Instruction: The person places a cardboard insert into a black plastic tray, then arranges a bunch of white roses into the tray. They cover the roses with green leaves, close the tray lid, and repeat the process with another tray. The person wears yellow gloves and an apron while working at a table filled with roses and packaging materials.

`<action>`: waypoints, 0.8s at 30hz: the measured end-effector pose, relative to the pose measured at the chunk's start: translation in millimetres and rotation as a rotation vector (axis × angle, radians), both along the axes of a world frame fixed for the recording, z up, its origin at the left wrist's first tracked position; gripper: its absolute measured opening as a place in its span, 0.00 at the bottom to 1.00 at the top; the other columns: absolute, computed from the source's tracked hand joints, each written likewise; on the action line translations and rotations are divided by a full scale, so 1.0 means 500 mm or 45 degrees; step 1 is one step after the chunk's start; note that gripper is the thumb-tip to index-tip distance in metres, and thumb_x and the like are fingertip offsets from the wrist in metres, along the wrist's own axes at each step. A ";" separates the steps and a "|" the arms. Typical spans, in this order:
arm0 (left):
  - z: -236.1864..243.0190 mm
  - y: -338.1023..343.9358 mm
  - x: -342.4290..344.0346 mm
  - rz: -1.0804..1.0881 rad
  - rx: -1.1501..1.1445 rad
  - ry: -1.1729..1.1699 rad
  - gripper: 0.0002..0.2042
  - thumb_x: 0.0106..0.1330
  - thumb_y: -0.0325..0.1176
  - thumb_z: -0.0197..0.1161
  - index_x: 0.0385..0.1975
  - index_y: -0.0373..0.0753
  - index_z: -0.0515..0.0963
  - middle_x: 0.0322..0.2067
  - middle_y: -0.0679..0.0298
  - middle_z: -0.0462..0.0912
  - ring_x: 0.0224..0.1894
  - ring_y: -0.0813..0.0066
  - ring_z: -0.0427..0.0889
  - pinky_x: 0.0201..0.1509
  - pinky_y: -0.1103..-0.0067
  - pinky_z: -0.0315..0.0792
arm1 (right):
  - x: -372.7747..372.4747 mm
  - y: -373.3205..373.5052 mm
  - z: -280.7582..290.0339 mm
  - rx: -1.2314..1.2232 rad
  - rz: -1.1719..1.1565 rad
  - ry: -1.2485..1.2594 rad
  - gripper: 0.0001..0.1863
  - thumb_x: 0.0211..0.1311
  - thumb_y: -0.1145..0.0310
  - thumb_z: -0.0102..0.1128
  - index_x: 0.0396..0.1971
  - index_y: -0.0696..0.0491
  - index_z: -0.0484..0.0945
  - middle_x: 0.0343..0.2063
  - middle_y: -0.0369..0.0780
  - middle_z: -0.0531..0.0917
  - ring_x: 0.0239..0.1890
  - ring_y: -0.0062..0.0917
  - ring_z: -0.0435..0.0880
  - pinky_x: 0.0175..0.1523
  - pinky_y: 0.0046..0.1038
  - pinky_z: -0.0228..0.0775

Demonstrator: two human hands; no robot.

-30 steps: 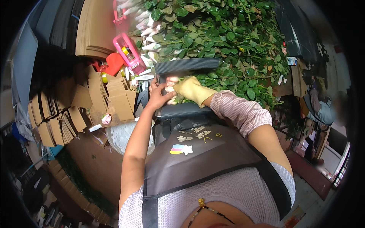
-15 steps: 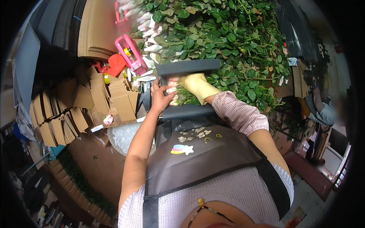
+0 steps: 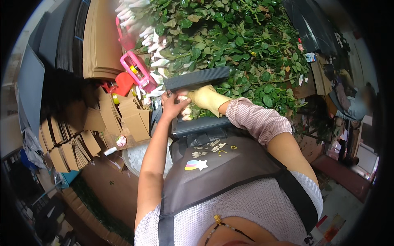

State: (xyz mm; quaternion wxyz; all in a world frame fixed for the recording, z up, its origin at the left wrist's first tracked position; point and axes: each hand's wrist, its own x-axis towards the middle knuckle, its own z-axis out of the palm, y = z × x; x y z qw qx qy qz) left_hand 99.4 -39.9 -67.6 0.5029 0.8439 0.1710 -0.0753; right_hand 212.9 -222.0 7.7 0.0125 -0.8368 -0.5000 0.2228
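Note:
Several pale pink roses (image 3: 186, 111) lie in a dark ribbed holder (image 3: 201, 125), their blooms toward its left side and leafy stems to the right. My bare left hand (image 3: 173, 107) is at the left end, fingers apart and thumb touching the blooms. My right hand (image 3: 206, 99), in a yellow glove, bends its fingers closed round the stems just behind the blooms; its fingertips are partly hidden. Beyond my hands, the holder's ribbed far wall (image 3: 198, 78) stands up at a slant.
Leafy rose stems (image 3: 238, 41) pile up behind, white-wrapped heads on the left. Pink tape dispensers (image 3: 141, 74), a red heart-shaped piece (image 3: 124, 84) and cardboard pieces (image 3: 108, 119) lie left. Below them are a loose pink rose (image 3: 121, 141) and a bin (image 3: 143, 160). Another person (image 3: 349, 100) is far right.
My view has turned slightly. The holder's far wall slants more, its left end lower. My left thumb has shifted along the blooms, and the gloved hand stays close beside it.

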 end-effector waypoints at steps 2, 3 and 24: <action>0.023 -0.016 0.007 0.096 0.079 -0.174 0.24 0.51 0.51 0.79 0.46 0.47 0.87 0.59 0.46 0.69 0.64 0.49 0.65 0.68 0.66 0.63 | 0.004 0.003 0.059 -0.108 -0.059 0.121 0.16 0.68 0.65 0.52 0.51 0.51 0.81 0.38 0.48 0.88 0.41 0.43 0.89 0.46 0.44 0.80; 0.022 -0.020 0.004 0.107 0.129 -0.206 0.24 0.51 0.50 0.79 0.45 0.45 0.87 0.58 0.46 0.70 0.63 0.48 0.66 0.67 0.66 0.64 | 0.005 0.005 0.089 -0.171 -0.114 0.188 0.17 0.69 0.63 0.53 0.52 0.52 0.81 0.40 0.49 0.88 0.42 0.43 0.88 0.48 0.42 0.79; 0.022 -0.042 -0.022 0.212 0.323 -0.263 0.20 0.52 0.41 0.78 0.45 0.43 0.87 0.63 0.41 0.69 0.64 0.43 0.68 0.68 0.63 0.65 | -0.054 0.035 0.073 0.045 0.087 -0.478 0.13 0.56 0.63 0.61 0.40 0.52 0.82 0.30 0.39 0.85 0.34 0.33 0.86 0.32 0.39 0.74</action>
